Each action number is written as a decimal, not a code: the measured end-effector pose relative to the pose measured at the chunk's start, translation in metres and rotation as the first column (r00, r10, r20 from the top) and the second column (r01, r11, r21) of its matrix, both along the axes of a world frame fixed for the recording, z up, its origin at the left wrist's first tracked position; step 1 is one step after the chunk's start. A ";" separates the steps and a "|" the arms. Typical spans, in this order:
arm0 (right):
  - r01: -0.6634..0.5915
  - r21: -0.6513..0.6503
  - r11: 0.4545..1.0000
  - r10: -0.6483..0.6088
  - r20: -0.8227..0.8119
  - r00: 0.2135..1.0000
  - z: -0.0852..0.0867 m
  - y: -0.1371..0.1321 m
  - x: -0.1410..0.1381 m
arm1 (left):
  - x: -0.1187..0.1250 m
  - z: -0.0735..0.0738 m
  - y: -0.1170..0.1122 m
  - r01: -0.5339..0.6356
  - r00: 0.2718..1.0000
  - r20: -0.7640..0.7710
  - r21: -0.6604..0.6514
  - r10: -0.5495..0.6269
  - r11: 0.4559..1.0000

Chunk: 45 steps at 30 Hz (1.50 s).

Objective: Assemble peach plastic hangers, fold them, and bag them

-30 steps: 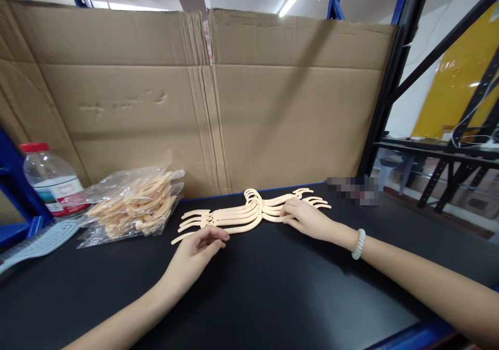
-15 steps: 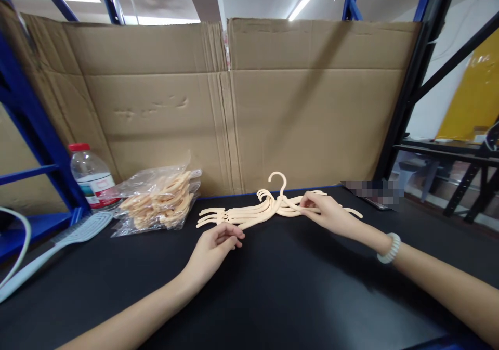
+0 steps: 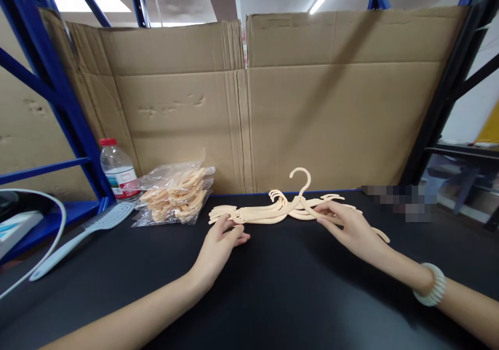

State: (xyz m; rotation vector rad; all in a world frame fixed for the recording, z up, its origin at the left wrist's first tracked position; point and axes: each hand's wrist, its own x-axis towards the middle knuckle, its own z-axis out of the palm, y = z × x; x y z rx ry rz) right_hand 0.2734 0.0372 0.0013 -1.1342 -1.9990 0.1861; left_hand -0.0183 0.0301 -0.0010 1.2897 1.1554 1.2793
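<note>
Several cream clothes hangers (image 3: 268, 216) lie in an overlapping stack near the back of the black table, hooks pointing up and back. One hanger (image 3: 302, 190) sits higher on top, its hook raised against the cardboard. My right hand (image 3: 346, 228) pinches this hanger's right arm between thumb and fingers; the arm's tip shows beyond the hand. My left hand (image 3: 223, 246) is at the left end of the stack, fingers loosely curved and apart. Its fingertips reach the hanger ends, but whether they press on one I cannot tell.
Left of the stack lies a clear plastic bag (image 3: 175, 196) of cream pieces. Behind it stands a red-capped bottle (image 3: 119, 173). A pale blue hairbrush (image 3: 89, 230) and a white cable (image 3: 62, 225) are farther left. Cardboard (image 3: 331, 105) walls the back, with shelf posts either side.
The view has swung left, so things sit farther right. My right hand has drawn the top hanger's right end nearer and to the right. My left hand is now farther left along the stack.
</note>
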 end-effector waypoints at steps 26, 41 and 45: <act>0.219 0.654 0.724 -0.592 0.426 0.684 0.008 -0.010 0.008 | -0.007 -0.003 0.002 -0.033 0.981 -0.182 0.183 0.067 0.982; 0.050 0.019 0.999 -0.046 -0.199 0.979 -0.004 -0.006 -0.009 | -0.004 0.002 -0.002 -0.014 0.995 -0.097 0.183 0.032 0.983; -0.055 -0.077 0.995 0.029 -0.297 0.955 -0.002 0.001 -0.005 | -0.004 0.001 -0.002 -0.050 0.998 -0.038 0.169 0.057 0.984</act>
